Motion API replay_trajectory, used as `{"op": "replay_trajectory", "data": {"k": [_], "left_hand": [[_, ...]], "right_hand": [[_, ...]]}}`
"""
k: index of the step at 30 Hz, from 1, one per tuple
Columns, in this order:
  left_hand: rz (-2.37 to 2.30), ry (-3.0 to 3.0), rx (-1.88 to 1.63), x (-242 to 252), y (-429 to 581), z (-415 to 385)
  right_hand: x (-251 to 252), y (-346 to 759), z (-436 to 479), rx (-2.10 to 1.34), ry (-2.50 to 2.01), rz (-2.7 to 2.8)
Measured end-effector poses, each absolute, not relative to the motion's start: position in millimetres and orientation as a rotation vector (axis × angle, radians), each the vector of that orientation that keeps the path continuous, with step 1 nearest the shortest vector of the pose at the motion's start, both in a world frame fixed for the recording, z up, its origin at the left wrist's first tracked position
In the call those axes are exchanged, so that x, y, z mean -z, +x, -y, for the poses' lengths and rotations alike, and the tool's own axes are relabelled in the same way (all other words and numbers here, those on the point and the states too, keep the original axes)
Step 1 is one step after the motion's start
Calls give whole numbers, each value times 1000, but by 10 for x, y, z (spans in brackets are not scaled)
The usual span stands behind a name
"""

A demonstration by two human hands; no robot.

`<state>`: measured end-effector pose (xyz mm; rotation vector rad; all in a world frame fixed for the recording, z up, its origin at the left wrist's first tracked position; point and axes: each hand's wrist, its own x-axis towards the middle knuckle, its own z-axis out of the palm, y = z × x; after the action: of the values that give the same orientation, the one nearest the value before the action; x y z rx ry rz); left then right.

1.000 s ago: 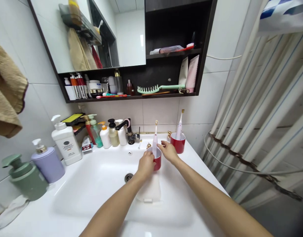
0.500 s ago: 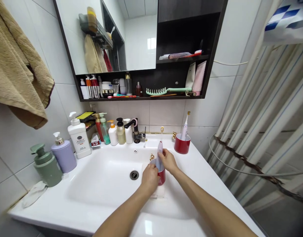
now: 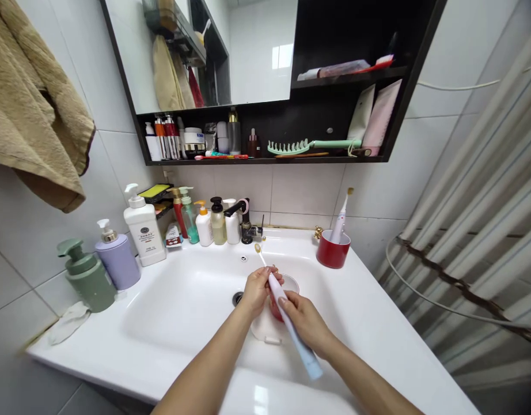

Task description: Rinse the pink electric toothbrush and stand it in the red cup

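Observation:
A pale lilac electric toothbrush (image 3: 294, 334) slants across the sink, its brush head pointing up and left toward the faucet and its light blue end toward me. My right hand (image 3: 306, 320) is closed around the handle, thumb on top. My left hand (image 3: 259, 288) is closed at the upper end of the handle, just below the thin neck. Beneath and behind both hands is a red cup (image 3: 277, 310) with a white inside, partly hidden by them. Under the cup a white flat piece (image 3: 259, 331) shows in the basin; I cannot make out what it is.
Another red cup (image 3: 333, 253) with a second electric toothbrush (image 3: 340, 222) stands on the sink's right rim. A black faucet (image 3: 247, 225) and several pump bottles (image 3: 205, 226) line the back. Above hangs a mirror cabinet (image 3: 265, 161); white pipes (image 3: 442, 213) run at right.
The toothbrush has gone from upright in the cup to slanting above it. My left hand has moved from the cup to the toothbrush; the right has shifted down along the handle. The view has shifted slightly.

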<state>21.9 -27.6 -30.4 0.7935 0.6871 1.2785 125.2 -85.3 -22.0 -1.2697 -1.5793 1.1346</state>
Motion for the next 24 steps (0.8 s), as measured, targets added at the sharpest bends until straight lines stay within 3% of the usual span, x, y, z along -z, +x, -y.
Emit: {"op": "replay_trajectory", "data": {"k": [5, 9, 14, 18, 24], "left_hand": [[-722, 622, -1342, 354, 165, 229], [-733, 570, -1404, 358, 158, 176], [-737, 518, -1429, 338, 176, 184], [-750, 509, -1444, 324, 181, 195], [-757, 443, -1462, 326, 173, 185]], "right_hand": [[295, 1221, 841, -1567, -1272, 1500], [309, 1200, 820, -1265, -1357, 1636], [289, 1159, 822, -1540, -1298, 1530], [309, 1149, 822, -1328, -1345, 1612], [334, 1153, 838, -1439, -1335, 1612]]}}
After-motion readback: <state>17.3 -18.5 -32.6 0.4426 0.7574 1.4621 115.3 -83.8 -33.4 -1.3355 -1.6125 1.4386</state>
